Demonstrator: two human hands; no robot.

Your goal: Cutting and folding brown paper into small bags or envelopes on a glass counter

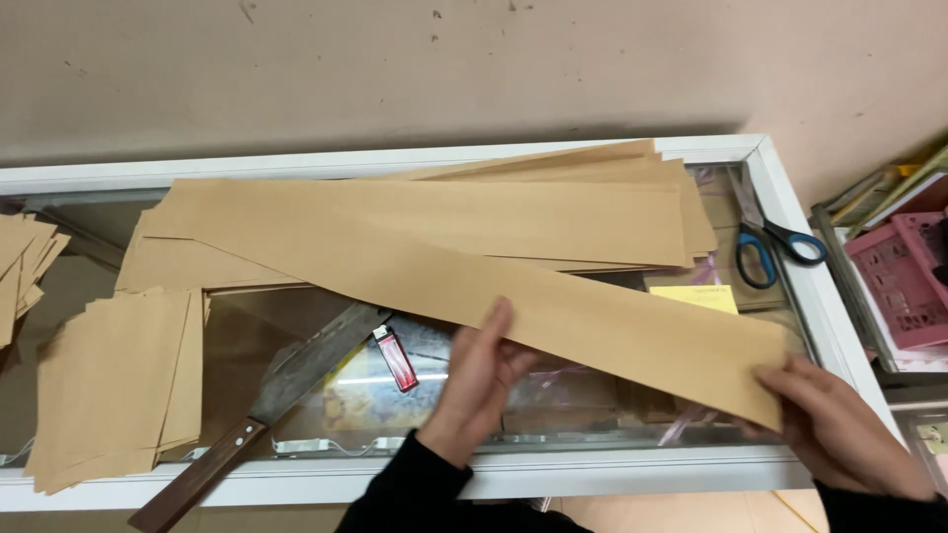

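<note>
A long strip of brown paper [494, 281] runs diagonally across the glass counter top, from the upper left down to the right. My left hand [474, 380] grips its lower edge near the middle, thumb over the paper. The strip's right end is pinched by my right hand [834, 429]. Under the strip lies a stack of similar long brown sheets [553, 202]. Both my sleeves are black.
A pile of smaller brown sheets [114, 385] lies at the left, more at the far left edge [20, 266]. A large knife with a wooden handle [262, 405] and a red lighter [397, 358] rest on the glass. Blue-handled scissors [765, 242], a yellow note [694, 297], pink basket [904, 281] at right.
</note>
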